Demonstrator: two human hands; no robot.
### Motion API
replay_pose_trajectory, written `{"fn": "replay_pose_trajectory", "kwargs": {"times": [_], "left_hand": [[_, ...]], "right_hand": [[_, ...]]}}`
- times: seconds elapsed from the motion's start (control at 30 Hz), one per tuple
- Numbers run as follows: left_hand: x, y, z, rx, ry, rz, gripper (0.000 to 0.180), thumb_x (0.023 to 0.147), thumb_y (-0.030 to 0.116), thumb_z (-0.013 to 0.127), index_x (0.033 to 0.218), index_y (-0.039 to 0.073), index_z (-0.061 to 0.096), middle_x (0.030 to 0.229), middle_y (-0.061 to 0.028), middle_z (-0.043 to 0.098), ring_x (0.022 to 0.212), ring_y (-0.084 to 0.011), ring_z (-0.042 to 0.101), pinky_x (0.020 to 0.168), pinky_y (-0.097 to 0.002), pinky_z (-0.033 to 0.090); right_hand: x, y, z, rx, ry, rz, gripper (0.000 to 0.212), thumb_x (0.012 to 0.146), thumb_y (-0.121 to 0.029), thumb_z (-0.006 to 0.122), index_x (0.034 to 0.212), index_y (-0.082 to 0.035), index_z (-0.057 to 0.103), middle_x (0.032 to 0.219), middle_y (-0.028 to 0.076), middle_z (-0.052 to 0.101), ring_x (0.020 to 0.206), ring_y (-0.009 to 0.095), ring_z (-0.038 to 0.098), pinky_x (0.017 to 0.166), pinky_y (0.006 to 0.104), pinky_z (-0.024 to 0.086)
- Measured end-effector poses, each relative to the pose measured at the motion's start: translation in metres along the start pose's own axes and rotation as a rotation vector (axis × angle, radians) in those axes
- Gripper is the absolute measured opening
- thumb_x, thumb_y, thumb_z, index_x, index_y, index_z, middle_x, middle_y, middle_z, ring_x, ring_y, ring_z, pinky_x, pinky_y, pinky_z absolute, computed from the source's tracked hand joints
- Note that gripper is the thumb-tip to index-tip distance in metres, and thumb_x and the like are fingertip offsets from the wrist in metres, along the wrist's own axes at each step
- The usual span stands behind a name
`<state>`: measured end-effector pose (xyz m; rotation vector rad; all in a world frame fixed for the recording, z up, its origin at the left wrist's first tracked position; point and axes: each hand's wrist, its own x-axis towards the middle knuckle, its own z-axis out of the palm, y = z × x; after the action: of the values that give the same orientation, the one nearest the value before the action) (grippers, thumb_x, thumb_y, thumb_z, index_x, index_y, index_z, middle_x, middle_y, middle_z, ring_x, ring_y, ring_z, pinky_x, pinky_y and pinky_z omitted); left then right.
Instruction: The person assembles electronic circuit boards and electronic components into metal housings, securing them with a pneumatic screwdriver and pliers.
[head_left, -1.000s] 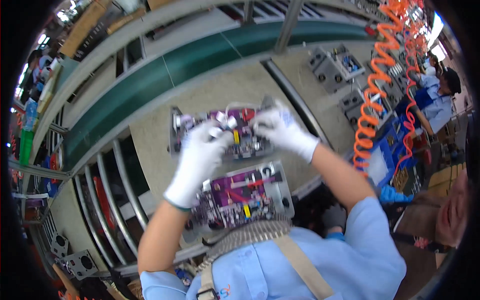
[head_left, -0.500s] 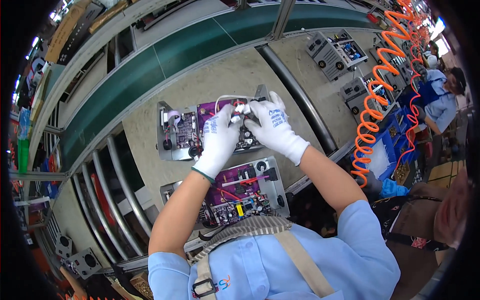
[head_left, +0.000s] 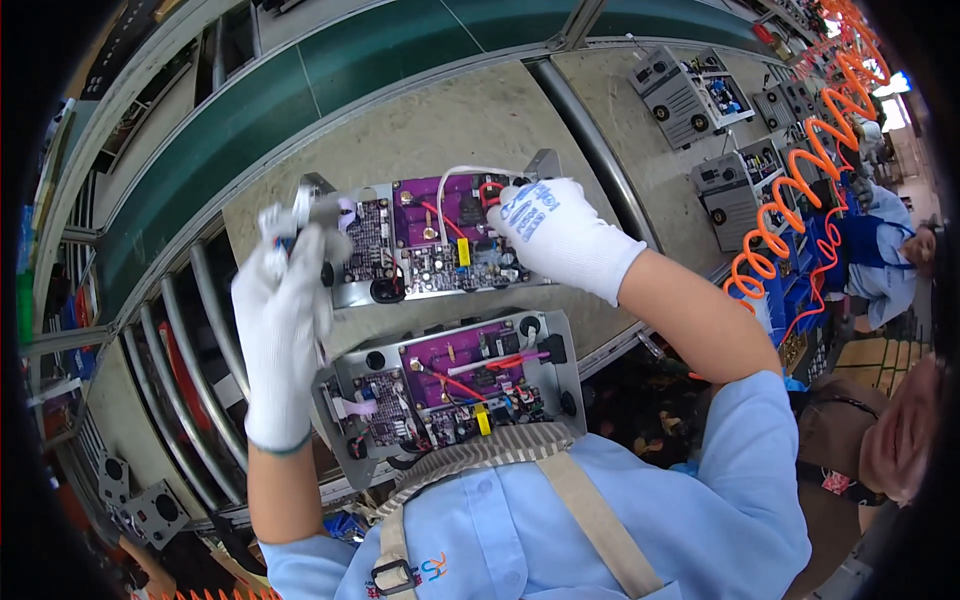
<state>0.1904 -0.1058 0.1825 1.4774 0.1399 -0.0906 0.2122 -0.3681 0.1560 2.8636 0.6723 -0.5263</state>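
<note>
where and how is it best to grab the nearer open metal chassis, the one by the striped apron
Probably by its two raised end walls, one hand coming from the left and one from the right: the purple board and loose wires leave little bare inside, and the striped apron hides part of the near edge.

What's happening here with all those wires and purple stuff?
A person in a light blue shirt is at a bench, busy with an open metal case that has a purple circuit board inside. The gloved right hand is at the case's right end, near a white cable. The gloved left hand is by the left end, too blurred to tell whether it holds anything. A second open case sits closer to the person.
</note>
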Motion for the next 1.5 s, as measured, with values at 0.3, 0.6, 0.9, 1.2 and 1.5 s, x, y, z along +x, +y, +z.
{"fn": "replay_pose_trajectory", "kwargs": {"times": [0.3,0.6,0.9,1.2,1.5], "left_hand": [[-0.064,-0.047,-0.015,-0.005,0.093,-0.258,0.034,0.098,0.011,0.057,0.127,-0.007,0.058,0.086,-0.0060,0.067,0.045,-0.0011,0.041,0.042,-0.0174,0.029],[-0.060,-0.051,-0.027,-0.045,-0.047,-0.201,0.039,0.096,0.011,0.060,0.128,-0.009,0.057,0.092,-0.0140,0.070,0.046,-0.0051,0.049,0.043,-0.0180,0.035],[-0.061,-0.045,-0.025,-0.072,-0.111,-0.256,0.040,0.096,0.011,0.058,0.131,-0.008,0.055,0.086,-0.0147,0.069,0.054,-0.0072,0.055,0.046,-0.0193,0.041],[-0.058,-0.044,-0.029,-0.062,-0.155,-0.309,0.049,0.096,0.021,0.062,0.134,-0.007,0.053,0.087,-0.0153,0.070,0.058,-0.0084,0.058,0.049,-0.0193,0.045],[-0.058,-0.048,-0.034,-0.053,-0.180,-0.292,0.053,0.097,0.027,0.063,0.135,-0.008,0.052,0.090,-0.0165,0.071,0.061,-0.0085,0.060,0.053,-0.0201,0.048]], "right_hand": [[0.012,0.010,0.019,0.049,-0.058,-0.120,0.019,0.085,-0.015,0.061,0.102,-0.007,0.065,0.091,0.008,0.066,0.080,0.027,0.071,0.060,0.0421,0.055],[0.022,0.011,0.006,-0.033,-0.162,-0.173,0.021,0.082,-0.018,0.063,0.101,-0.011,0.063,0.092,0.007,0.063,0.085,0.024,0.067,0.066,0.0386,0.053],[0.030,0.012,0.001,-0.101,-0.157,-0.345,0.015,0.083,-0.013,0.065,0.097,-0.008,0.066,0.090,0.008,0.068,0.077,0.023,0.071,0.057,0.0388,0.054],[0.023,0.014,0.004,-0.004,-0.169,-0.233,0.021,0.082,-0.015,0.066,0.100,-0.007,0.064,0.094,0.008,0.067,0.084,0.026,0.070,0.069,0.0406,0.056],[0.023,0.011,0.008,-0.113,-0.163,-0.275,0.025,0.084,-0.019,0.059,0.106,-0.008,0.061,0.089,0.008,0.063,0.078,0.024,0.068,0.065,0.0390,0.053]]}}
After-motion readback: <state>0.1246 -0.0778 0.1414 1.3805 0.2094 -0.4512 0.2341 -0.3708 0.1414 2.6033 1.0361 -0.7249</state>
